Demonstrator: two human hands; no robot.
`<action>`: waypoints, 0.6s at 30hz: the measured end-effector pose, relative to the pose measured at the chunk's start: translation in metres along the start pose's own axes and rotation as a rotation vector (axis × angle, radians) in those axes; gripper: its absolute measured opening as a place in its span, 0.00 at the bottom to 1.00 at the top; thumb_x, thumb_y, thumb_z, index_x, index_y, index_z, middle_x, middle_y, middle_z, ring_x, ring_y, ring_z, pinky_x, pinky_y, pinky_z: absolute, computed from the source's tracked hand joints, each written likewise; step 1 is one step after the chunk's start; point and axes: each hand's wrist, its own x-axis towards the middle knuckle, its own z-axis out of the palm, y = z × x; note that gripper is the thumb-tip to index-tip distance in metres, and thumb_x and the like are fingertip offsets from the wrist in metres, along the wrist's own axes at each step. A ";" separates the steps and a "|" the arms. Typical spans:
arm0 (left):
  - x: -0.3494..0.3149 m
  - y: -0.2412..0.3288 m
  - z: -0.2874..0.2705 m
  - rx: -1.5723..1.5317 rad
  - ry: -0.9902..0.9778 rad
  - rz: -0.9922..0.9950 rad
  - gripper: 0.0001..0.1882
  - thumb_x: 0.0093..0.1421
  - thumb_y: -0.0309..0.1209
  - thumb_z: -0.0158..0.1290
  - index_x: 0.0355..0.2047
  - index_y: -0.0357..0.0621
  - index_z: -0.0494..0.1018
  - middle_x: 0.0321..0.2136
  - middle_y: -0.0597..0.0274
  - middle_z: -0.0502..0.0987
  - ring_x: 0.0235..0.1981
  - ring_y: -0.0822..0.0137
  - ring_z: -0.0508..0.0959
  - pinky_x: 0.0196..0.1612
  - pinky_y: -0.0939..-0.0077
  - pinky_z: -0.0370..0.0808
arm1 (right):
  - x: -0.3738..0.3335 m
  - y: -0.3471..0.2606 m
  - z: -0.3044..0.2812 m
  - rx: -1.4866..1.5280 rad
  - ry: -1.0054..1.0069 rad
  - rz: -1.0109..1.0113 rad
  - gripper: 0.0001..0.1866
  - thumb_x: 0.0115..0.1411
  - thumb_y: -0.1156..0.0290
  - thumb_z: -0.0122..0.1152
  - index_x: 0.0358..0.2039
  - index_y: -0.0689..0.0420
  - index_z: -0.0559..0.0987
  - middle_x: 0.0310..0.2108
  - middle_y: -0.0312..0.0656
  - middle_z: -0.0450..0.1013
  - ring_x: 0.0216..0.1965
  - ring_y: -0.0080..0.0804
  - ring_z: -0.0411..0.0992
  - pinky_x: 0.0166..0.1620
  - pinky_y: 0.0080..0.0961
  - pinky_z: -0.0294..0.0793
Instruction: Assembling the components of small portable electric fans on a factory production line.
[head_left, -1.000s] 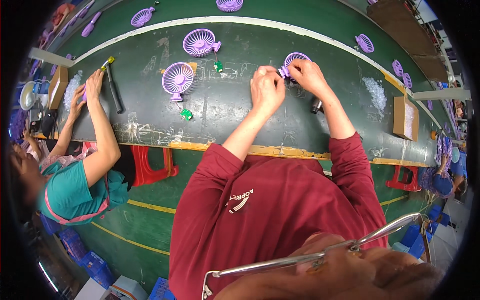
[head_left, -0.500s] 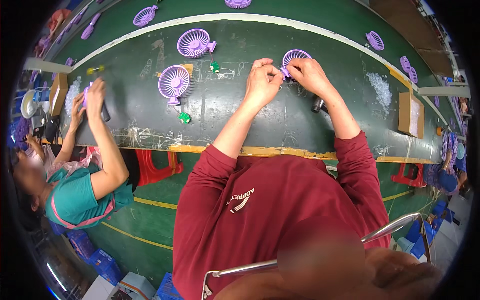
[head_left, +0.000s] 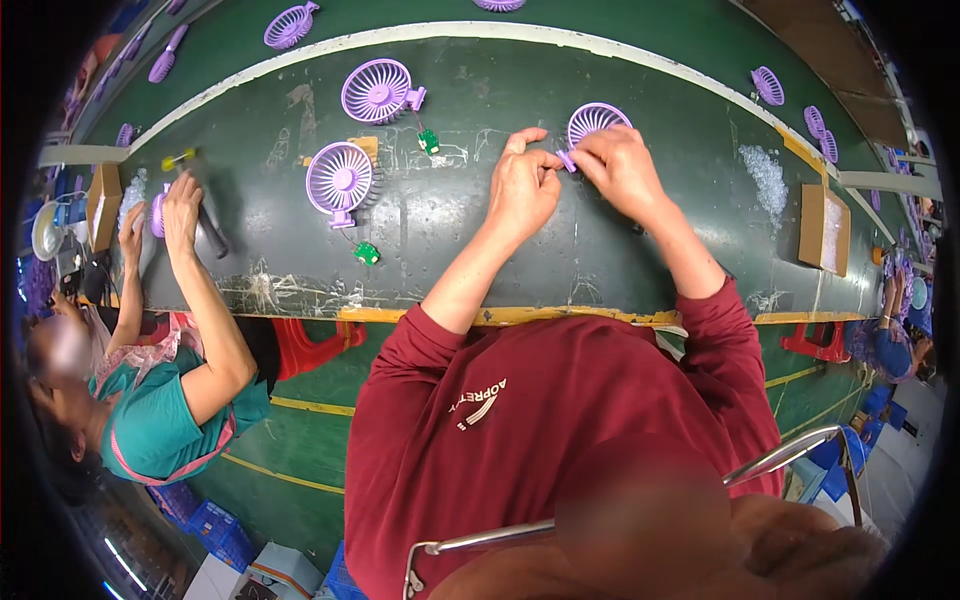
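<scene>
A round purple fan head (head_left: 598, 117) with a slatted grille lies on the dark green bench in front of me. My right hand (head_left: 622, 172) pinches its small purple neck piece between thumb and fingers. My left hand (head_left: 524, 188) is beside that neck, with thumb and a finger closed at its left side and another finger raised. Whatever is between the left fingertips is too small to make out. Under my right wrist a dark object (head_left: 638, 229) is mostly hidden.
To the left lie two purple fans (head_left: 379, 92) (head_left: 340, 178) with green circuit boards (head_left: 429, 141) (head_left: 367, 253). A co-worker's hands (head_left: 181, 205) are by a hammer (head_left: 207, 222). Clear small parts (head_left: 765, 185) and a cardboard box (head_left: 825, 229) lie at right. More fans (head_left: 290, 27) lie beyond a white strip (head_left: 480, 30).
My hands have shifted slightly around the fan's neck, and the dark object by my right wrist is now more covered. The co-worker's hands and hammer have moved. The view has shifted a little.
</scene>
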 end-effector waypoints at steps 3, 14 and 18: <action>-0.001 -0.006 0.002 -0.022 0.036 0.052 0.11 0.54 0.17 0.53 0.36 0.36 0.82 0.58 0.51 0.71 0.23 0.76 0.74 0.30 0.78 0.74 | -0.012 -0.013 0.004 -0.138 0.051 -0.060 0.13 0.54 0.62 0.68 0.35 0.58 0.81 0.32 0.43 0.76 0.40 0.43 0.75 0.56 0.46 0.65; 0.006 -0.004 -0.009 -0.063 -0.072 -0.037 0.10 0.62 0.30 0.62 0.34 0.31 0.82 0.37 0.56 0.81 0.29 0.73 0.80 0.35 0.79 0.78 | -0.013 -0.017 0.007 -0.202 0.160 -0.184 0.14 0.46 0.68 0.69 0.34 0.57 0.80 0.34 0.40 0.74 0.41 0.38 0.74 0.61 0.53 0.62; 0.006 0.004 -0.012 -0.562 -0.234 -0.350 0.09 0.64 0.30 0.60 0.37 0.34 0.81 0.30 0.65 0.81 0.30 0.78 0.77 0.35 0.84 0.75 | -0.011 -0.015 -0.003 -0.143 0.109 -0.258 0.15 0.46 0.68 0.70 0.36 0.56 0.80 0.40 0.39 0.75 0.46 0.37 0.73 0.63 0.54 0.60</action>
